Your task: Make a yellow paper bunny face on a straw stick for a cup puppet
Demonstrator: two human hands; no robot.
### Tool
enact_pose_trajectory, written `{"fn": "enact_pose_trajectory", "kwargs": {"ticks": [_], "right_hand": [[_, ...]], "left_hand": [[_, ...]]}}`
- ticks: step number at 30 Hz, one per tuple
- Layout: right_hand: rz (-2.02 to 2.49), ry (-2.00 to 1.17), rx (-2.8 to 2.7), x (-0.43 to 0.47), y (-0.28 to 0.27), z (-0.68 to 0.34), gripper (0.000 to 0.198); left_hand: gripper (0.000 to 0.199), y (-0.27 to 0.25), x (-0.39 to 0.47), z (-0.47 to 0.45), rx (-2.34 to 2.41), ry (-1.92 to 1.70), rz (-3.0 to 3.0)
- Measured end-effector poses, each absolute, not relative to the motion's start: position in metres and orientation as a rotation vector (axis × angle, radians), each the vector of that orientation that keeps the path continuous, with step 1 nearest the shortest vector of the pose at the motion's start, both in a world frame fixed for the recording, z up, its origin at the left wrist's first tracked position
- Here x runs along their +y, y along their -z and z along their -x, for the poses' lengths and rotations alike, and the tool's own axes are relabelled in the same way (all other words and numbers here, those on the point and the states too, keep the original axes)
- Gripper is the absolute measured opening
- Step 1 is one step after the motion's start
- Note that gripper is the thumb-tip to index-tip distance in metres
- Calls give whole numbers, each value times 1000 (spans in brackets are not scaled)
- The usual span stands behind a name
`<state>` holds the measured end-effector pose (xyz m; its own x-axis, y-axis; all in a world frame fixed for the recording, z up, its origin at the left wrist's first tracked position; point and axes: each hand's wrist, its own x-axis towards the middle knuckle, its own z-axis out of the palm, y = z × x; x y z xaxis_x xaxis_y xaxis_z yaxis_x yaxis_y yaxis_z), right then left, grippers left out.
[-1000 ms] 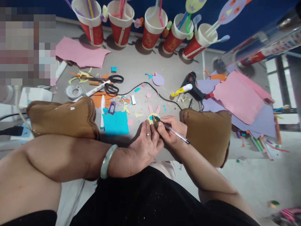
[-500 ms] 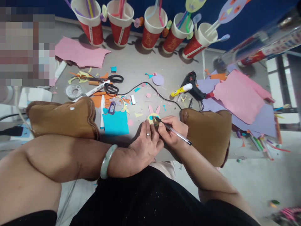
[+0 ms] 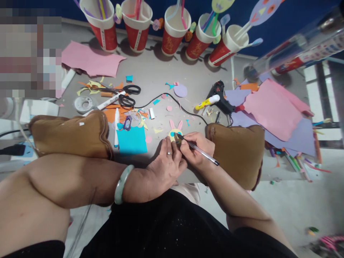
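A small yellow paper bunny face (image 3: 175,134) with pink ears and blue eyes lies on the table in front of me. The outstretched fingers of my left hand (image 3: 168,165) rest on its lower edge, pressing it flat. My right hand (image 3: 198,147) grips a clear-barrelled pen with a black cap end (image 3: 201,153). The pen's tip touches or hovers just over the bunny's right eye; I cannot tell which. My fingers partly cover the face's lower part. A blue paper square (image 3: 132,140) and a white marker (image 3: 116,128) lie left of my left hand.
Two brown cushions (image 3: 67,138) (image 3: 236,154) flank my hands. Black scissors (image 3: 130,95), a tape roll (image 3: 83,104) and paper scraps lie left. A glue gun (image 3: 221,98) and yellow marker (image 3: 205,103) lie right, beside stacked pink paper (image 3: 274,111). Several red-white cups (image 3: 173,39) stand behind.
Almost nothing differs. Both hands, the pen and the bunny face keep their places; the view has shifted very slightly.
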<state>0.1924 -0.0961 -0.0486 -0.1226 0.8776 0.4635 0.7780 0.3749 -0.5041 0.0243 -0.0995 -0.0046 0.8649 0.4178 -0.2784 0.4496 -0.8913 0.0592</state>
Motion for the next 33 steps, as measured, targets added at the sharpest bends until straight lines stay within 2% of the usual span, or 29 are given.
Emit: {"fn": "enact_pose_trajectory", "kwargs": {"ticks": [16, 33], "right_hand": [[1417, -95, -1838, -93, 50, -204, 8], [1435, -185, -1902, -93, 51, -206, 5]], "left_hand": [[84, 6, -101, -22, 688, 342, -2932], [84, 4, -100, -20, 689, 295, -2924]]}}
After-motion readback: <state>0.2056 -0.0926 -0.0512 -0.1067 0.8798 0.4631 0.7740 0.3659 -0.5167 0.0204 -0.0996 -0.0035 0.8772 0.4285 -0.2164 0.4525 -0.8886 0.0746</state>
